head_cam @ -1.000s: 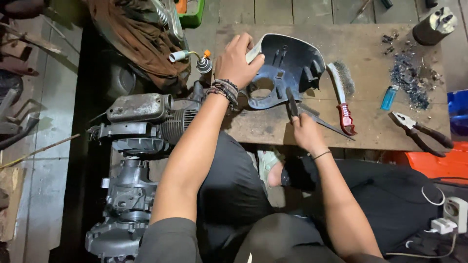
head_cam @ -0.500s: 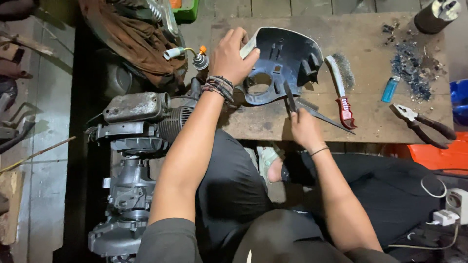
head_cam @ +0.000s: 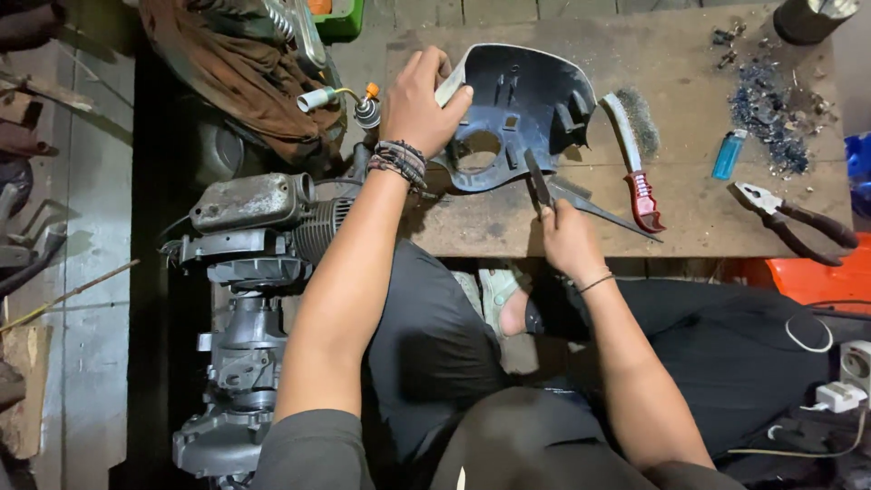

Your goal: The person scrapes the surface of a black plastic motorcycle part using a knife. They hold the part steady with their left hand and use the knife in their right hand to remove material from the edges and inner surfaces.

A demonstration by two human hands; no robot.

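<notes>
Cover [head_cam: 522,113], a dark plastic shell with a round hole, lies hollow side up on the wooden bench [head_cam: 671,213], near its left end.

Far left on the floor sits a grey engine [head_cam: 249,272], finned cylinder pointing toward the bench. Above it a brown rag [head_cam: 227,73] is heaped, with a green box [head_cam: 340,18] at the top edge just beyond. A small spark-plug lead with an orange cap [head_cam: 367,104] lies just beside the bench corner.

Left hand [head_cam: 419,104], beads at the wrist, is closed over the cover's left rim, fingers curled on the pale edge, holding it steady. Right hand [head_cam: 567,240] grips a dark, thin tool [head_cam: 537,181] whose tip rests at the cover's lower edge, close to the hole.

Just right of the cover lies a wire brush [head_cam: 635,163] with a red handle, its bristles up by the cover's right side. Further on, a blue lighter [head_cam: 728,154] sits beside a scatter of dark scraps [head_cam: 767,109]. Pliers [head_cam: 794,218] lie near the bench's right end, jaws parted. A dark can [head_cam: 812,18] stands at the top right corner. Below the bench, an orange box [head_cam: 817,277] shows, and a white charger [head_cam: 839,395] with cord sits by the person's leg.
</notes>
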